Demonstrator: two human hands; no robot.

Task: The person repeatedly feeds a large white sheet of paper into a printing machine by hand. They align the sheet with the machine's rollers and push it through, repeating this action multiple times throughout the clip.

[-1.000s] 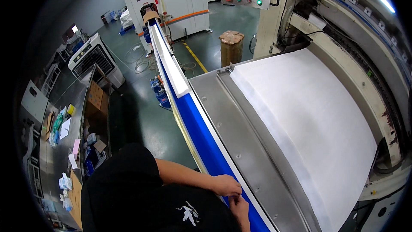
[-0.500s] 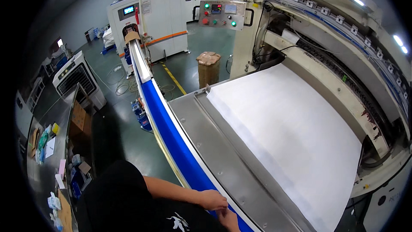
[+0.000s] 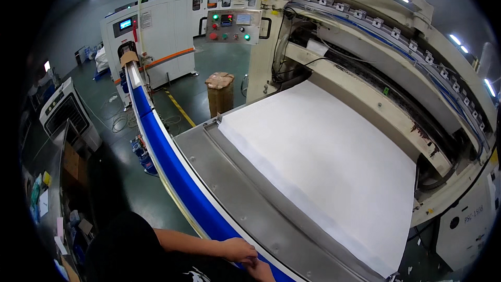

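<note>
My left hand (image 3: 240, 250) and my right hand (image 3: 260, 270) meet low in the view, over the near part of a long blue conveyor belt (image 3: 201, 210). The left hand's fingers are curled in and touch the right hand's fingertips. Those fingertips look closed too, partly tucked under the left hand. Anything between them is too small or hidden to make out. To the right, a broad white sheet-like layer (image 3: 326, 164) lies over a metal bed and reaches under a large cream machine (image 3: 360, 81). Neither hand touches it.
A bare metal ledge (image 3: 229, 203) runs between belt and white layer. At the belt's far end, a white strip (image 3: 135, 77) leads into a white cabinet machine (image 3: 169, 36). A control panel (image 3: 233, 26), a brown wrapped column (image 3: 219, 94), an air cooler (image 3: 70, 115) and a cluttered bench (image 3: 49, 232) stand around.
My view has turned to the right, so the surroundings sit farther left. The white strip on the belt has slid away toward the cabinet machine. My hands stay together.
</note>
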